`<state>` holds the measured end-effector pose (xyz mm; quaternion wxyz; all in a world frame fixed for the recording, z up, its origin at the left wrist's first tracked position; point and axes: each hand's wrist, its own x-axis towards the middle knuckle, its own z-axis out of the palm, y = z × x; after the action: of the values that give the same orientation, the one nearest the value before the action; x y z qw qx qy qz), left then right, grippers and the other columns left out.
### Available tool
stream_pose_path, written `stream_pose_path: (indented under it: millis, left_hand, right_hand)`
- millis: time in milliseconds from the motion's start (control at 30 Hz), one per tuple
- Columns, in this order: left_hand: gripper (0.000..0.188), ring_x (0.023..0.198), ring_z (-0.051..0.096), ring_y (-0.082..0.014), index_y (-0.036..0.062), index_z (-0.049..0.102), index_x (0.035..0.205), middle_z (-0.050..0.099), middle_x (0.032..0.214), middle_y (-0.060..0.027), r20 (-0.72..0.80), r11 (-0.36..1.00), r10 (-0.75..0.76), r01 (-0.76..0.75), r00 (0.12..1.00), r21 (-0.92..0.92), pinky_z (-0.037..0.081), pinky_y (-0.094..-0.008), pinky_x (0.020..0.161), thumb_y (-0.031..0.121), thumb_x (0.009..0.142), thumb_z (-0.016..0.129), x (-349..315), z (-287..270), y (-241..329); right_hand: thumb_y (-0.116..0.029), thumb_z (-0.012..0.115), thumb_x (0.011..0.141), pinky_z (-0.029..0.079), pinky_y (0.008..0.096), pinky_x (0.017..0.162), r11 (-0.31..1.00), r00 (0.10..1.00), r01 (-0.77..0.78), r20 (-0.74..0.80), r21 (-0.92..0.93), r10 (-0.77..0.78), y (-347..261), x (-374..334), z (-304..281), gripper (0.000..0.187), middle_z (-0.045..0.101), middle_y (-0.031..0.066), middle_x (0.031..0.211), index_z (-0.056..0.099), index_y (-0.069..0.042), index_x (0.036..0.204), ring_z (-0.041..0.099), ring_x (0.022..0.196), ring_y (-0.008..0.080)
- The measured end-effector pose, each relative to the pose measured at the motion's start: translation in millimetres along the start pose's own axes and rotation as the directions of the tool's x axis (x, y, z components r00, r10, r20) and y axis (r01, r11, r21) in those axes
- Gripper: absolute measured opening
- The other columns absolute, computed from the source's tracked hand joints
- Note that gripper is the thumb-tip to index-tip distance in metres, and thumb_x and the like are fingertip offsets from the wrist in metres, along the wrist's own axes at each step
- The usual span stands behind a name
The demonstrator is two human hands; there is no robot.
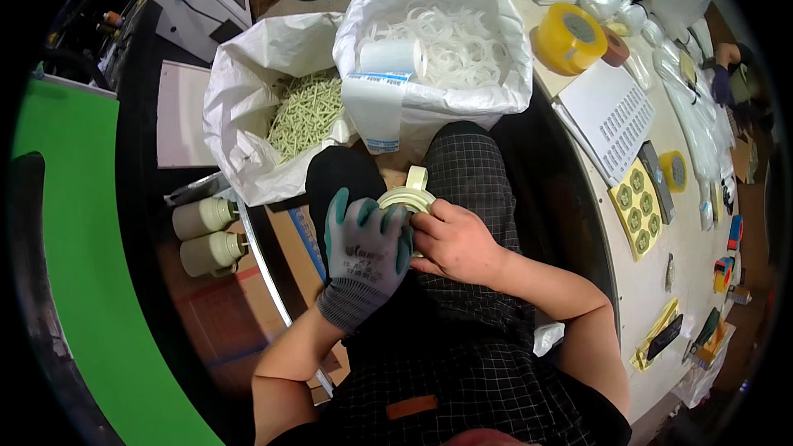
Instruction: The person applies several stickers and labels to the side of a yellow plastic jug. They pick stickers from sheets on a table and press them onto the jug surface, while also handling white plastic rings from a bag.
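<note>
A pale green round lid with a loop handle is held over my lap between both hands. My left hand, in a grey and teal knitted work glove, is closed around its near left side. The bare fingers of my right hand are bent and pressed against the lid's right edge; their tips are partly hidden. Beyond the lid, a white bag holds many small pale green pins. The white-lined bin beside it contains translucent rings. A roll of labels rests on that bin's near edge, its strip hanging down.
Two cream bottles lie in a box at left. On the worktable at right are yellow tape, label sheets and a yellow sticker sheet. A green surface runs along the far left. Another person's gloved hand shows far right.
</note>
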<state>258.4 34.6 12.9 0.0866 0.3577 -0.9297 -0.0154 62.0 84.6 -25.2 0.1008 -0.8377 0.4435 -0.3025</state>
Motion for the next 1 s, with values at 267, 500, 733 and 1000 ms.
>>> stream_pose_path:
  millis: [267, 500, 733, 1000]
  left_hand:
    - [0.015, 0.117, 0.059, -0.0256, 0.0095, 0.076, 0.096, 0.065, 0.109, -0.0061, 0.200, 0.982, 0.020, -0.057, 0.980, 0.181, 0.045, -0.0472, 0.109, 0.021, 0.090, 0.069, 37, -27, -9]
    - [0.041, 0.117, 0.062, -0.0259, 0.0074, 0.073, 0.115, 0.066, 0.115, -0.0072, 0.032, 0.832, -0.159, 0.152, 0.987, -0.533, 0.051, -0.0436, 0.098, 0.033, 0.085, 0.081, 53, -14, -41]
    - [0.067, 0.080, 0.067, -0.0135, 0.0028, 0.071, 0.128, 0.076, 0.101, -0.0057, 0.619, 0.372, -0.218, 0.651, 0.754, -0.662, 0.057, -0.0282, 0.073, 0.037, 0.075, 0.095, 153, 98, -195]
    - [0.041, 0.094, 0.070, -0.0132, -0.0055, 0.070, 0.121, 0.076, 0.106, -0.0085, 0.510, 0.109, -0.124, 0.523, 0.851, -0.845, 0.057, -0.0285, 0.085, 0.013, 0.087, 0.083, 76, 16, -155]
  right_hand:
    - [-0.032, 0.086, 0.069, 0.055, 0.0359, 0.073, 1.000, 0.997, -0.014, -0.082, -0.009, 0.013, -6, -3, -2, 0.036, 0.061, 0.0037, 0.102, 0.068, -0.008, 0.091, 0.056, 0.086, 0.0247]
    - [-0.034, 0.088, 0.065, 0.054, 0.0386, 0.072, 0.995, 0.995, -0.095, -0.008, -0.008, 0.095, -12, -25, -16, 0.045, 0.063, 0.0031, 0.106, 0.068, -0.009, 0.096, 0.056, 0.085, 0.0246]
    - [-0.028, 0.088, 0.075, 0.053, 0.0381, 0.084, 0.937, 0.976, -0.088, -0.158, 0.337, 0.148, -31, -47, -7, 0.051, 0.065, 0.0083, 0.123, 0.067, -0.008, 0.117, 0.061, 0.092, 0.0240]
    - [-0.008, 0.081, 0.089, 0.050, 0.0400, 0.109, 0.326, 0.661, -0.349, -0.016, 0.879, 0.750, 47, 38, 38, 0.074, 0.057, 0.0234, 0.144, 0.040, 0.007, 0.149, 0.059, 0.131, 0.0261]
